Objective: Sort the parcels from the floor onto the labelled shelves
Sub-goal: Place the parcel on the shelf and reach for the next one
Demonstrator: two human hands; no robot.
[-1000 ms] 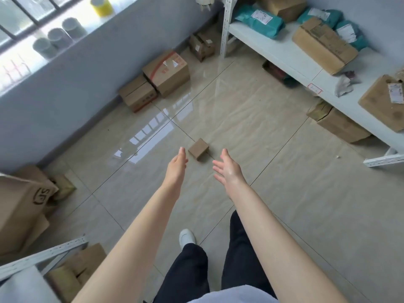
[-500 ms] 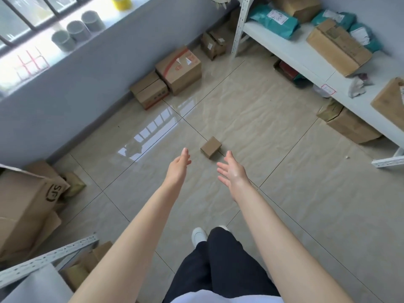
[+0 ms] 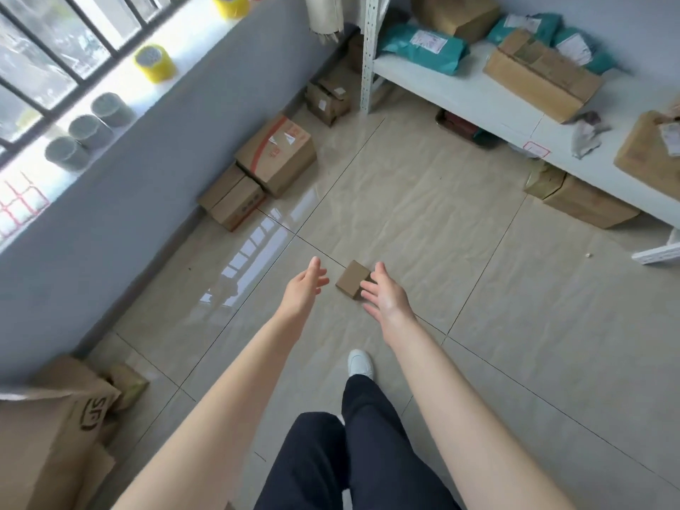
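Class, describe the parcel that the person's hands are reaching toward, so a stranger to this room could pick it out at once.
Start at the open stretch of tiled floor between the window wall and the white shelf. Near a tile joint lies a small plain cardboard box, between the left hand and right hand. It is far smaller than the other boxes and sits alone.

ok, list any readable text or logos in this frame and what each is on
"SF": black logo, seen at an angle, on the big cardboard box at lower left.
Red printing and stripe on the box by the wall: too blurred to read.
White labels on the teal mailer bags: too small to read.
Red-bordered tag on the shelf edge: unreadable.
Label on the box at the far right of the shelf: blurred.
Small box on the floor: no text visible.
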